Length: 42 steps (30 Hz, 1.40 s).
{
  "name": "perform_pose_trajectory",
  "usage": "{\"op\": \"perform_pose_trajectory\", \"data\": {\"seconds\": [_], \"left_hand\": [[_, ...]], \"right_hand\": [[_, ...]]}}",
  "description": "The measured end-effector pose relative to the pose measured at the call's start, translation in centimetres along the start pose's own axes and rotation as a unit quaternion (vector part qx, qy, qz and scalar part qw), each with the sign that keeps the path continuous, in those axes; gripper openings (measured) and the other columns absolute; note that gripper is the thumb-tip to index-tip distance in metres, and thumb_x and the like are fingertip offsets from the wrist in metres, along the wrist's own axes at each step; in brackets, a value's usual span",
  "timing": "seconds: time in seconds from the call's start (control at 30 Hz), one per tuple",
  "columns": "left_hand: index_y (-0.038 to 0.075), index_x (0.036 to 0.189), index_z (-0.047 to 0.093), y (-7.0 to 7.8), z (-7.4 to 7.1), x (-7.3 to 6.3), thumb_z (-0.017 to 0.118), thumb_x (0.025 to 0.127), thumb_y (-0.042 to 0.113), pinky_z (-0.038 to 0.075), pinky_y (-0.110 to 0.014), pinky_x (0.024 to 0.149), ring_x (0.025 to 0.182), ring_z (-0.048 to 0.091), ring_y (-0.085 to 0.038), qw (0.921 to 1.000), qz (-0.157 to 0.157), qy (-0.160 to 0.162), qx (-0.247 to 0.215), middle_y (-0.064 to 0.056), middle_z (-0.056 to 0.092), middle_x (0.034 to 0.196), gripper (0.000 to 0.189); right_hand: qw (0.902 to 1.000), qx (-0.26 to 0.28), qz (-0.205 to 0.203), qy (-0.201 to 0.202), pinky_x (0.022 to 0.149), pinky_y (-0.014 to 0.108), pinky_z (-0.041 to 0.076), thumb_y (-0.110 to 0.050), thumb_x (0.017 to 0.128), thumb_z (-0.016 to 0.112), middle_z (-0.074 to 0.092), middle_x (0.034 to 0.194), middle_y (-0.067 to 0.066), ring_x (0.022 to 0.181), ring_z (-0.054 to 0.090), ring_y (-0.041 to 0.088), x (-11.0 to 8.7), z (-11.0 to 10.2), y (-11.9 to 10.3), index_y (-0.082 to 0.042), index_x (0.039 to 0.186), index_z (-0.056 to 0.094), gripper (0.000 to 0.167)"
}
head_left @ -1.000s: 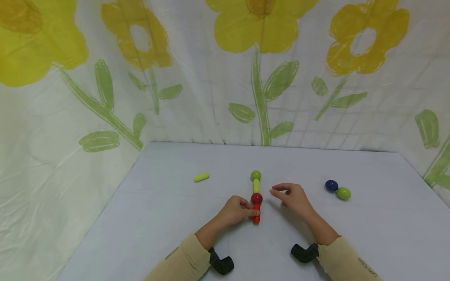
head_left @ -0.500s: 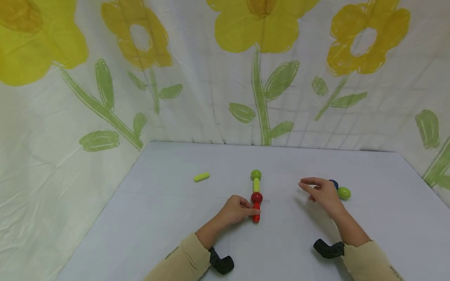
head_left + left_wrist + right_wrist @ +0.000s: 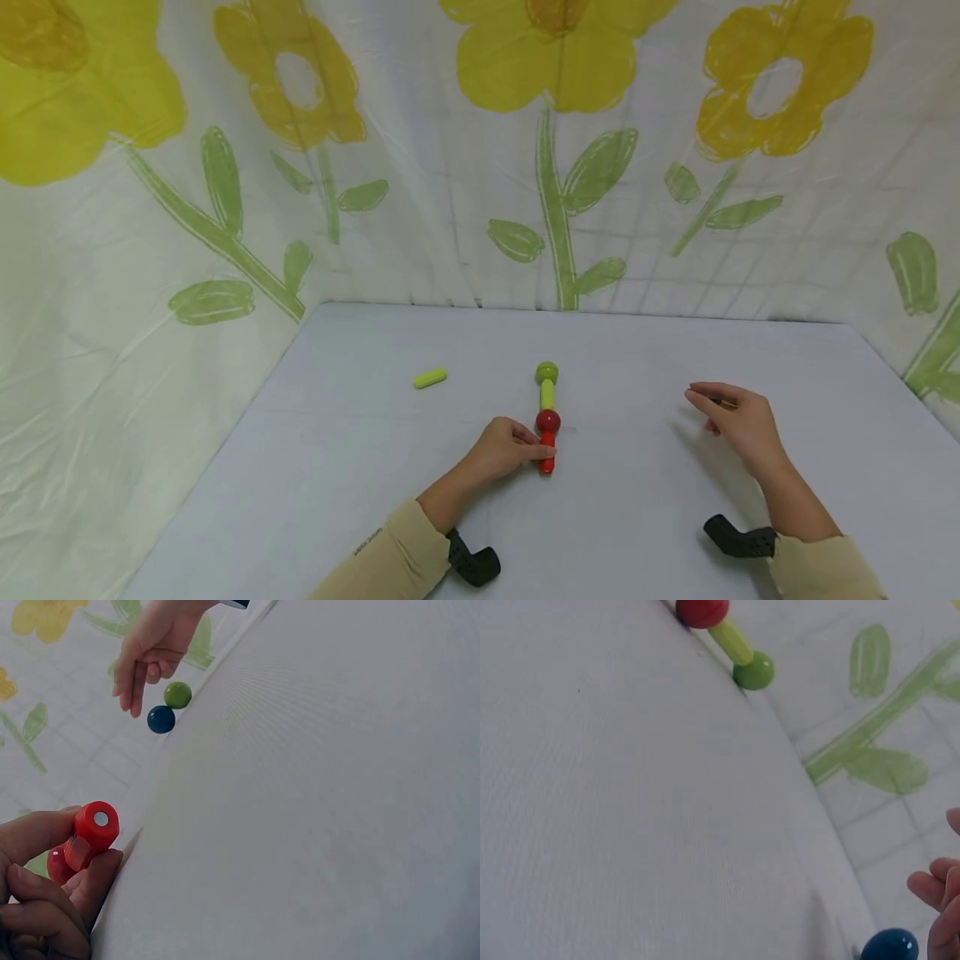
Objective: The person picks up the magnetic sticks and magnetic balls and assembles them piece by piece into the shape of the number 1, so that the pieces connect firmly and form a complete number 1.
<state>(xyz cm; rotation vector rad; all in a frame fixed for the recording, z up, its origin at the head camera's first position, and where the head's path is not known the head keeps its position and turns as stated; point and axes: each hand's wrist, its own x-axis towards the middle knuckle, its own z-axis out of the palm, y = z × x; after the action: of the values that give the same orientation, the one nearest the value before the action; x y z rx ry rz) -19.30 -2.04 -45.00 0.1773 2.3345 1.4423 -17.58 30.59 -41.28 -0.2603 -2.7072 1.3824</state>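
My left hand (image 3: 506, 450) pinches a red rod (image 3: 547, 463) between thumb and fingers. That rod is the near end of a straight line of pieces: a red ball (image 3: 548, 421), a yellow-green rod (image 3: 547, 394) and a green ball (image 3: 547, 372). A silvery disc shows on the rod's end in the left wrist view. Over on the right, my right hand (image 3: 742, 425) hovers with fingers extended and nothing between them. Beside its fingertips are a blue ball (image 3: 161, 719) and a second green ball (image 3: 178, 694), side by side; in the head view the hand hides nearly all of them.
A loose yellow-green rod (image 3: 431, 378) lies left of the line on the white table (image 3: 360, 350). Behind the table's far edge hangs a white cloth (image 3: 450, 208) painted with yellow flowers. Black wrist devices (image 3: 476, 562) sit at both cuffs.
My right hand has moved right, from beside the line of pieces to over the blue and green balls, covering them. My left hand has stayed in place on the red rod.
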Motion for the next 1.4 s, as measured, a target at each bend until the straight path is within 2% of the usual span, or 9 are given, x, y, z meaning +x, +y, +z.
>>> {"op": "perform_pose_trajectory", "data": {"seconds": [0.17,0.3,0.53,0.77,0.9,1.13,1.2,1.3,1.4], "left_hand": [[0.002,0.083,0.068,0.1,0.0,-0.1,0.077,0.076,0.025,0.038,-0.020,0.052,0.059,0.047,-0.009,1.0000,0.000,0.002,0.001,0.002,0.058,0.064,0.026],[0.002,0.082,0.068,0.1,0.0,-0.1,0.077,0.076,0.026,0.038,-0.021,0.052,0.059,0.047,-0.009,1.0000,-0.002,0.000,-0.003,0.003,0.057,0.063,0.026],[0.002,0.082,0.068,0.1,0.0,0.0,0.077,0.076,0.025,0.037,-0.021,0.053,0.060,0.046,-0.009,1.0000,-0.004,0.001,-0.006,0.002,0.058,0.064,0.025],[0.001,0.083,0.067,0.2,0.0,-0.3,0.076,0.077,0.023,0.037,-0.021,0.053,0.061,0.046,-0.010,0.9999,-0.004,-0.001,-0.014,0.001,0.057,0.065,0.025],[0.002,0.082,0.067,0.1,0.0,-0.2,0.076,0.076,0.023,0.037,-0.021,0.053,0.061,0.046,-0.010,0.9998,-0.003,-0.001,-0.018,0.001,0.057,0.065,0.024],[0.002,0.082,0.066,0.1,0.1,-0.1,0.076,0.077,0.023,0.037,-0.022,0.054,0.062,0.046,-0.010,0.9998,-0.003,0.000,-0.021,0.001,0.059,0.066,0.023],[0.002,0.083,0.066,0.0,0.1,-0.2,0.076,0.077,0.022,0.037,-0.022,0.054,0.062,0.046,-0.010,0.9998,-0.001,0.000,-0.022,0.000,0.059,0.066,0.023],[0.002,0.082,0.066,0.0,0.1,-0.2,0.076,0.077,0.022,0.037,-0.022,0.054,0.062,0.046,-0.010,0.9998,0.001,0.000,-0.021,0.001,0.058,0.065,0.023],[0.002,0.082,0.066,0.0,0.1,-0.2,0.076,0.077,0.022,0.037,-0.021,0.054,0.061,0.046,-0.010,0.9997,0.003,0.001,-0.022,0.001,0.057,0.065,0.023]], "right_hand": [[0.9994,-0.009,0.009,0.032,0.052,0.024,0.041,-0.042,0.086,0.063,0.060,0.072,-0.017,0.057,0.053,0.003,-0.2,-1.1,1.0,0.003,0.123,0.056,0.058],[0.9984,-0.020,0.025,0.046,0.049,0.027,0.038,-0.043,0.086,0.063,0.058,0.059,-0.009,0.054,0.053,0.005,-0.3,-1.9,1.6,0.003,0.126,0.052,0.062],[0.9963,-0.055,0.046,0.047,0.050,0.026,0.037,-0.044,0.086,0.062,0.058,0.058,-0.005,0.055,0.053,0.005,-0.2,-2.7,2.6,0.002,0.129,0.050,0.064],[0.9960,-0.059,0.054,0.040,0.053,0.024,0.038,-0.045,0.085,0.063,0.056,0.060,-0.007,0.056,0.053,0.004,-0.2,-3.1,3.7,0.003,0.130,0.048,0.067],[0.9954,-0.063,0.066,0.030,0.054,0.023,0.039,-0.046,0.086,0.062,0.055,0.067,-0.005,0.057,0.051,0.005,-0.1,-3.0,4.1,0.002,0.131,0.048,0.068],[0.9942,-0.065,0.083,0.021,0.056,0.022,0.041,-0.048,0.086,0.061,0.052,0.111,0.015,0.062,0.049,0.004,-0.1,-2.7,4.7,0.001,0.132,0.047,0.069],[0.9944,-0.063,0.082,0.022,0.055,0.022,0.041,-0.047,0.086,0.061,0.053,0.108,0.013,0.061,0.048,0.005,0.0,-2.7,4.8,0.002,0.131,0.047,0.068],[0.9941,-0.063,0.083,0.029,0.054,0.022,0.041,-0.046,0.085,0.063,0.055,0.091,0.003,0.059,0.048,0.005,0.0,-2.6,4.9,0.002,0.130,0.049,0.067],[0.9940,-0.060,0.086,0.030,0.054,0.021,0.041,-0.045,0.085,0.063,0.056,0.094,0.006,0.060,0.048,0.004,0.0,-2.5,4.9,0.003,0.129,0.049,0.067]]}}
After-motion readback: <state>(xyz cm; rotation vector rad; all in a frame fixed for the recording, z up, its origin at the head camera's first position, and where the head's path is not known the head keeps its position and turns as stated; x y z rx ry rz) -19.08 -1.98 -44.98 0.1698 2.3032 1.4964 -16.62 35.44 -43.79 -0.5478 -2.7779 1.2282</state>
